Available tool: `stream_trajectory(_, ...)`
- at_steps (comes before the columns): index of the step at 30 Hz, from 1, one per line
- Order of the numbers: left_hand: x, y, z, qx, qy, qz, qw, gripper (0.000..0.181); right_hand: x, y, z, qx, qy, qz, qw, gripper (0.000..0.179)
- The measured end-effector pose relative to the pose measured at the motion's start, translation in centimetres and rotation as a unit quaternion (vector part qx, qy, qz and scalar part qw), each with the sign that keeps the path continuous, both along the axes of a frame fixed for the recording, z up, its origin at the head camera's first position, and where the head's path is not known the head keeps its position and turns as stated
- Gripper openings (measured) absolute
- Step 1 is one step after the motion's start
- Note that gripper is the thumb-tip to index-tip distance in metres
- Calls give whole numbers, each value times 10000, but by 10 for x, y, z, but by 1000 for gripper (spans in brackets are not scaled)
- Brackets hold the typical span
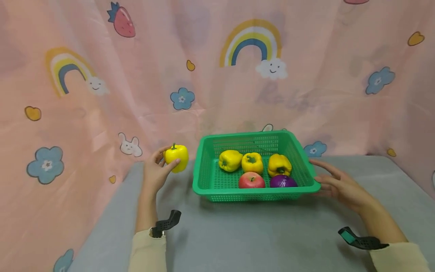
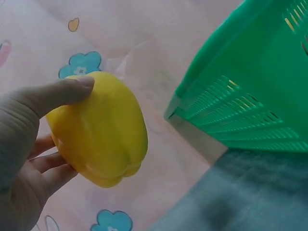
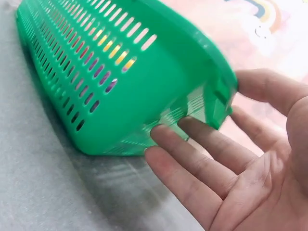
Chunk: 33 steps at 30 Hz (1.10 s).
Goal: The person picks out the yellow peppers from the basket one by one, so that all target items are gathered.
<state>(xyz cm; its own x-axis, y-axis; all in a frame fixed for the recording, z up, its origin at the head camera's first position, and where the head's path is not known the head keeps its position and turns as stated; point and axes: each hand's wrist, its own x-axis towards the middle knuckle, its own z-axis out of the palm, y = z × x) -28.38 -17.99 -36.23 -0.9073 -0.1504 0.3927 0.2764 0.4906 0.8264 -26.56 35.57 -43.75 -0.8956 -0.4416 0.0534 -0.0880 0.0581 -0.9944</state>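
Note:
My left hand (image 1: 157,174) holds a yellow bell pepper (image 1: 179,156) in the air, left of the green basket (image 1: 255,191). In the left wrist view the thumb lies on top of this bell pepper and the other fingers sit behind and under it. My right hand (image 1: 343,189) is at the basket's right end. Seen from the right wrist, its fingers (image 3: 192,166) are spread and fairly straight, with the tips against the basket's slotted wall. Inside the basket lie three yellow bell peppers (image 1: 252,163), a red apple (image 1: 251,180) and a shiny purple round item (image 1: 283,181).
The basket stands toward the back of a grey table (image 1: 251,234). Behind it hangs a pink curtain (image 1: 210,53) printed with rainbows, flowers and rabbits. A black strap mount sits on each wrist.

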Motion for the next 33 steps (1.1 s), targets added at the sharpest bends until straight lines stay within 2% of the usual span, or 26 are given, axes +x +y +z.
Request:
stream_trajectory(3, -7, 1, -8, 251, -44, -138, 9996, 53, 1, 4, -3, -46, -40, -51, 10000, 59)
stream_trajectory(7, -15, 3, -17, 432, 31, -230, 9988, 52, 1, 8, -5, -284, -138, 69, 9995, 59)
stream_trajectory(11, -21, 4, -23, 403, 159, -141, 9990, 51, 1, 9, -6, -486, -183, 212, 9984, 59)
stream_trajectory(15, -26, 2, -32, 359, 180, -22, 9992, 50, 0, 7, -7, -472, -158, 266, 9984, 58)
stream_trajectory(24, -38, 5, -53, 950, 171, -84, 9953, 51, -1, 1, -7, -368, -125, 35, 9992, 59)
stream_trajectory(30, -41, 2, -64, 1032, -75, -337, 9941, 53, 0, 0, -7, -271, -136, -121, 9995, 60)
stream_trajectory(33, -43, 0, -70, 960, -257, -338, 9945, 53, 1, -2, -7, -310, -151, -151, 9993, 58)
